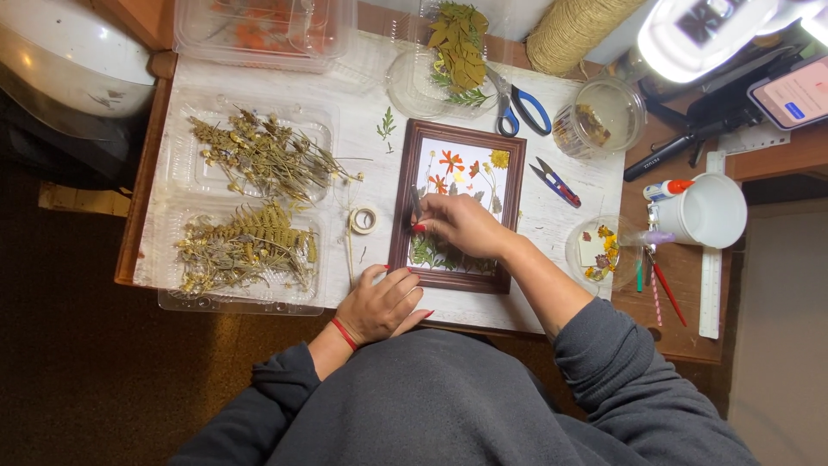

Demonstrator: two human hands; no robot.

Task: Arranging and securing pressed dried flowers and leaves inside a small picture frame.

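Tape roll [363, 220] just beside frame [515, 185]

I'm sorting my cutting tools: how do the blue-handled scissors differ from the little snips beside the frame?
The blue-handled scissors are larger, with looped blue finger holes; the small snips are shorter, with slim red and blue handles and no loops. The scissors lie above the frame, partly against a clear round dish; the snips lie to its right on the bare tabletop. Both are untouched and rest flat.
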